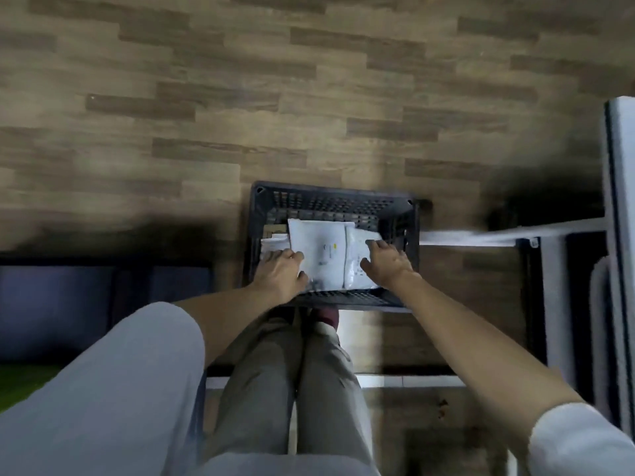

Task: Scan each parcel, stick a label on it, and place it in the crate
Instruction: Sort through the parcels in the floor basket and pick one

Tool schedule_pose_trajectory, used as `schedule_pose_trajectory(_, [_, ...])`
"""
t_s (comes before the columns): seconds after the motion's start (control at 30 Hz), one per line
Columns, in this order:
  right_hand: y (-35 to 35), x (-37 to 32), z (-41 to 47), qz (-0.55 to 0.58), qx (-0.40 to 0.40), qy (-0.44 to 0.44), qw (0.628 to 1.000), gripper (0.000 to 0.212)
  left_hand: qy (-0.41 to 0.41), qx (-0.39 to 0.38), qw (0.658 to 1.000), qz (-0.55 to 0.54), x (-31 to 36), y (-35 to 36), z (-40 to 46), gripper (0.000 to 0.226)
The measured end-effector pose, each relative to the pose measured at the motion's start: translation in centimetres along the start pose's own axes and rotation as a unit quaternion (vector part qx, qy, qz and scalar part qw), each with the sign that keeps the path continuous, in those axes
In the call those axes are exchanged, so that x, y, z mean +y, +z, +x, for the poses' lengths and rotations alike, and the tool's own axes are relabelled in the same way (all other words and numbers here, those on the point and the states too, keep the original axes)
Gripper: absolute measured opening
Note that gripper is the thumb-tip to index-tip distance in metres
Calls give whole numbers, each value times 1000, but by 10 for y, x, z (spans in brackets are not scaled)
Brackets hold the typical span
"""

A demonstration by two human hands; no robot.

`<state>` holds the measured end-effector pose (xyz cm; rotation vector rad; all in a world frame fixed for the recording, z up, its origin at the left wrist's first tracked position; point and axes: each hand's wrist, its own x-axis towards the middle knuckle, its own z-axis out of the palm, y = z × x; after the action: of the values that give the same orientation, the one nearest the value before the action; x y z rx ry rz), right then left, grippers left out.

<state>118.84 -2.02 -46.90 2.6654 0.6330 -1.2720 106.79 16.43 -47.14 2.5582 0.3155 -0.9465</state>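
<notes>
A white parcel (318, 257) lies flat inside a black slatted crate (330, 201) on a wood-pattern floor (240, 97), seen from above by a person bending over it. The left hand (280, 269) rests on the parcel's left edge, fingers curled over that edge and thumb on the near corner, gripping it. The right hand (388, 261) reaches in over a second white bag (359, 274), which lies just beside the parcel on its right and touches it; the fingers are spread and relaxed, fingertips on or just above the bag, though motion blur makes contact hard to judge. More white packets (273, 242) and a brown box (275, 230) sit under the left side of the parcel, against the crate's left wall. Small dark print marks the parcel's face, too blurred to read. The person's grey trousers (292, 372) and pale sleeves (120, 389) fill the lower frame, and a white metal frame (622, 235) stands at the right, near the crate.
</notes>
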Motion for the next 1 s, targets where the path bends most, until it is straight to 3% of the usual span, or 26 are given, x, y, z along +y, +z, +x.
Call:
schedule_pose_trajectory(0.23, [76, 7, 108, -12, 8, -24, 1000, 54, -23, -20, 999, 15, -36, 101, 104, 46])
schedule_pose_trajectory(0.37, [101, 22, 164, -26, 12, -37, 999, 55, -113, -46, 989, -88, -45, 142, 157, 53])
schedule_pose_trajectory(0.53, [118, 47, 211, -35, 16, -21, 999, 55, -245, -3, 909, -337, -40, 167, 208, 74])
schedule_pose_trajectory(0.7, [118, 64, 230, -42, 35, -4, 999, 54, -339, 20, 831, -441, -42, 172, 233, 67])
schedule_pose_trajectory(0.87, [109, 67, 227, -44, 44, -3, 998, 53, -253, 43, 865, -431, -33, 163, 231, 50])
schedule_pose_trajectory(1.0, [88, 66, 205, -42, 53, 0, 998, 51, -256, 43, 859, -441, -16, 137, 215, 44])
